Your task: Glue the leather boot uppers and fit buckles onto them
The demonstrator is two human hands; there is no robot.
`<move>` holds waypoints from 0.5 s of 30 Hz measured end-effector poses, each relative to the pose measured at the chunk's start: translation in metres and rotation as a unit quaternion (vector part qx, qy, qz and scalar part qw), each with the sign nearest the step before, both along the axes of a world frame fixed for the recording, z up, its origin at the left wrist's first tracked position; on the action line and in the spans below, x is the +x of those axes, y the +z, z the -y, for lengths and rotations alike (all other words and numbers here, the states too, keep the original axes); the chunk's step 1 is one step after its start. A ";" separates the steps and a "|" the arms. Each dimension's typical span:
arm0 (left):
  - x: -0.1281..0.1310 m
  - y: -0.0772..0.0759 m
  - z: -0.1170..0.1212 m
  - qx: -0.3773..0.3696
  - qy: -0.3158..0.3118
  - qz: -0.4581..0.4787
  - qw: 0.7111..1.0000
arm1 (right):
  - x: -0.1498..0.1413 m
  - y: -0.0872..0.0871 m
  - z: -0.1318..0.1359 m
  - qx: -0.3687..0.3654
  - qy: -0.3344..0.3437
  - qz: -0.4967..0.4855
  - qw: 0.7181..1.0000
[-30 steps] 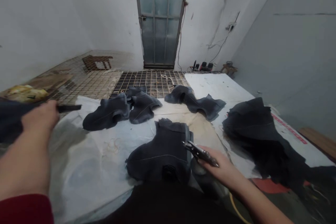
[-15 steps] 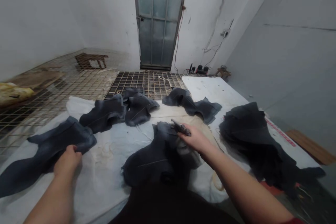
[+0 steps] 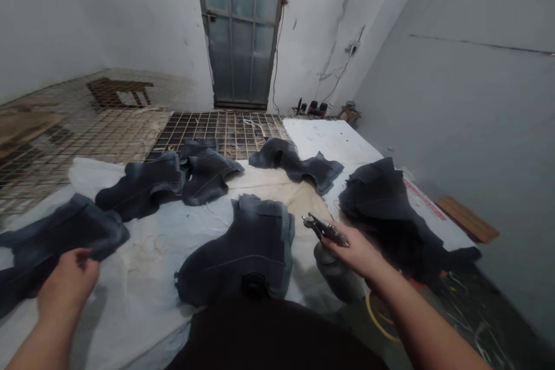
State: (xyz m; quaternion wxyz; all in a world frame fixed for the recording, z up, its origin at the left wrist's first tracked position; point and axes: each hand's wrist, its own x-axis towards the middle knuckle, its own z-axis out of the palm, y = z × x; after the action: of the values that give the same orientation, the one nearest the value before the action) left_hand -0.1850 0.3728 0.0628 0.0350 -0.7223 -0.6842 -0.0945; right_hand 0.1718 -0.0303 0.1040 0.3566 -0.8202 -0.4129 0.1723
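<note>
My left hand (image 3: 67, 289) pinches the near edge of a dark denim piece (image 3: 52, 240) lying at the left on the white sheet (image 3: 147, 266). My right hand (image 3: 353, 251) is closed on a small metal clipper (image 3: 325, 228), held just right of a stack of denim pieces (image 3: 243, 251) in front of me. The clipper's tip points left toward that stack without touching it.
More denim pieces (image 3: 169, 179) lie further back, another (image 3: 297, 165) at centre right. A tall dark pile of fabric (image 3: 390, 214) sits on the right. A wire mesh floor (image 3: 87, 139), a metal door (image 3: 240, 29) and white walls lie beyond. A dark cloth covers my lap.
My right hand has pulled back with the clipper from the top of the middle stack to its right side. My left hand still rests at the left denim piece's edge. The view has shifted right.
</note>
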 end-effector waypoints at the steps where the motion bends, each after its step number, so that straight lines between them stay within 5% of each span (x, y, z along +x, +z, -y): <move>1: 0.003 0.001 0.009 -0.025 0.000 -0.011 1.000 | -0.004 0.000 0.007 -0.002 0.017 -0.007 1.000; 8: 0.008 0.012 0.059 -0.130 -0.001 -0.035 0.991 | -0.034 0.005 0.044 -0.050 0.116 -0.054 0.991; 15: -0.021 0.001 0.090 -0.145 -0.017 0.016 0.989 | -0.047 0.008 0.057 -0.072 0.191 -0.053 0.978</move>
State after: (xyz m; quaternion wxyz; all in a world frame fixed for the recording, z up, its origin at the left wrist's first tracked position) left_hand -0.2059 0.2833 0.0643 -0.0825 -0.7296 -0.6789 -0.0068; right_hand 0.1244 -0.0876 0.1117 0.2788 -0.7395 -0.5289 0.3092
